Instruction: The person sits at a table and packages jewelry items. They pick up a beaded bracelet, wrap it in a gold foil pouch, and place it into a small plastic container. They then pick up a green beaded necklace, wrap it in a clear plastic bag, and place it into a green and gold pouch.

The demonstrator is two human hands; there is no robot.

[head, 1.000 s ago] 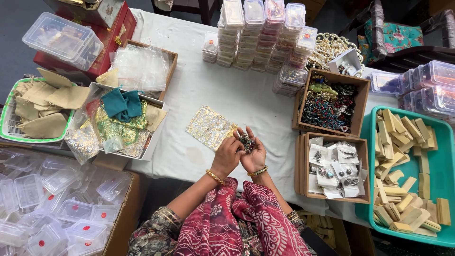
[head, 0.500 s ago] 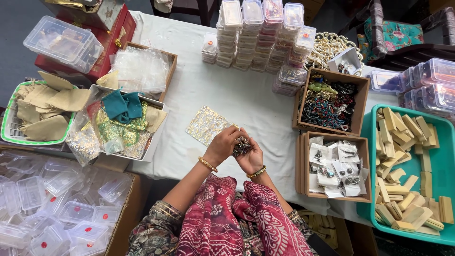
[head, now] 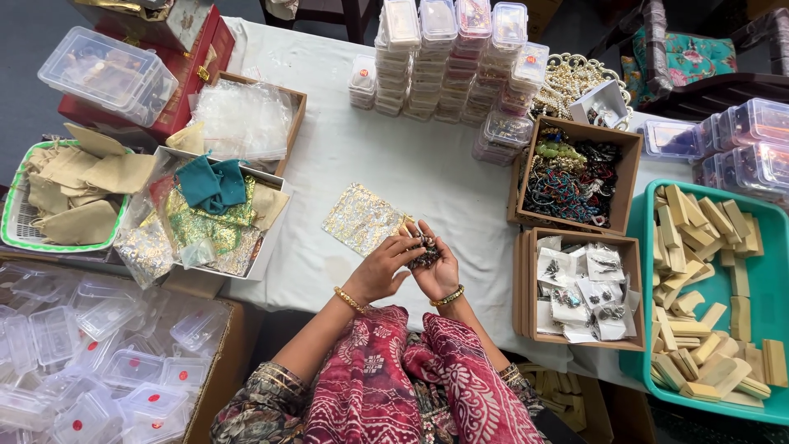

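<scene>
This was a small jewellery packing workspace, likely run from a home. A table under a white cloth filled the middle of the frame. Stacks of small clear plastic boxes stood at the top centre, and a cardboard box of beaded bangles and necklaces sat at right, above a box of earrings in clear packets. Fabric gift pouches lay at left, and a teal tray of wooden blocks stood at far right.
</scene>
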